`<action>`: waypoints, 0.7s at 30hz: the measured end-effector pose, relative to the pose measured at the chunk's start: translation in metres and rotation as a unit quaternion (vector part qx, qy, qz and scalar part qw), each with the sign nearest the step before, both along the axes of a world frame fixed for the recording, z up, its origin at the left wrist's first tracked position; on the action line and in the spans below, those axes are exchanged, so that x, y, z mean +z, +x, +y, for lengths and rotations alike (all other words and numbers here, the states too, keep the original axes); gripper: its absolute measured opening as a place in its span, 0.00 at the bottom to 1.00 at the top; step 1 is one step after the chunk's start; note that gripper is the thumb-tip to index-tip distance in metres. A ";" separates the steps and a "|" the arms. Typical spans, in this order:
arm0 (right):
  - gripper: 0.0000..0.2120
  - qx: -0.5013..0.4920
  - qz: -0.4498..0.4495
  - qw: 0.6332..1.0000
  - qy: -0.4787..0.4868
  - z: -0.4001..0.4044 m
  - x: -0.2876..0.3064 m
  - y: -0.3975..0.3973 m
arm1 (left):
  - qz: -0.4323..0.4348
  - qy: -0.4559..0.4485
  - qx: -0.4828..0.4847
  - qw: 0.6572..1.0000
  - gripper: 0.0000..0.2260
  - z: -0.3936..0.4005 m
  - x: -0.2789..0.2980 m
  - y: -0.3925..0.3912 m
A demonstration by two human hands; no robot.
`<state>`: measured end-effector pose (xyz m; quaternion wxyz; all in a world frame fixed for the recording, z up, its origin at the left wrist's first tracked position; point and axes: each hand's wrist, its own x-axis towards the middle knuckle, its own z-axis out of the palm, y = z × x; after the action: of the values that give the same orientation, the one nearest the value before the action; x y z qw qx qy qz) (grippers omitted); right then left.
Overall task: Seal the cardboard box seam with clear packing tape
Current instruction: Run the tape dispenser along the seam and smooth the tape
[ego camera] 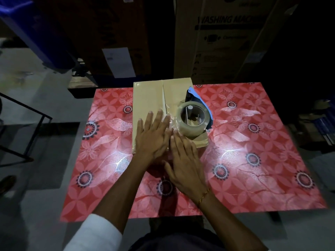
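A flat brown cardboard box (148, 95) lies on the red flowered table (253, 160), its centre seam (163, 95) running away from me. Clear tape (169, 113) glistens over the near part of the seam. My left hand (153, 136) lies flat on the box, fingers spread, pressing on the tape. My right hand (184, 158) lies flat at the box's near edge, fingers together, just right of the left hand. A blue tape dispenser (198, 99) with a roll of clear tape (192, 120) rests on the right half of the box, touching neither hand's palm.
Tall cardboard cartons (223, 38) stand behind the table's far edge. A blue bin (27, 24) is at the upper left, and a black metal frame (27, 124) stands on the floor to the left. Dark clutter sits on the right.
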<state>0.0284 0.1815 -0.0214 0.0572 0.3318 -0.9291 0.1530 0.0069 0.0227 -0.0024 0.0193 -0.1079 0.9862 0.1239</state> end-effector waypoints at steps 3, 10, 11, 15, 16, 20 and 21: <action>0.35 0.004 0.008 1.000 0.002 0.007 -0.002 0.003 | -0.014 -0.004 0.015 1.000 0.30 -0.004 -0.001 -0.009; 0.23 0.026 0.052 0.997 -0.047 0.027 -0.005 -0.011 | -0.005 -0.004 0.042 0.999 0.28 -0.011 -0.003 -0.018; 0.20 0.029 0.052 0.996 -0.066 0.026 -0.002 -0.016 | 0.004 0.001 0.038 0.999 0.28 -0.014 -0.003 -0.016; 0.11 0.054 0.042 0.990 -0.124 0.024 0.012 -0.039 | 0.042 0.054 0.014 0.998 0.31 -0.018 0.002 0.005; 0.11 0.066 0.041 0.989 -0.127 0.025 0.013 -0.042 | 0.045 0.063 -0.007 0.997 0.31 -0.018 0.003 0.013; 0.12 0.098 0.045 0.986 -0.126 0.031 0.011 -0.047 | 0.027 -0.011 -0.112 0.993 0.43 -0.019 -0.004 0.038; 0.12 0.105 0.046 0.986 -0.123 0.032 0.010 -0.048 | 0.019 -0.033 -0.109 0.993 0.46 -0.021 -0.006 0.040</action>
<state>-0.0193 0.2137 -0.0111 0.1236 0.4241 -0.8597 0.2563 0.0465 0.0015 -0.0085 0.0102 0.0024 0.9959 0.0900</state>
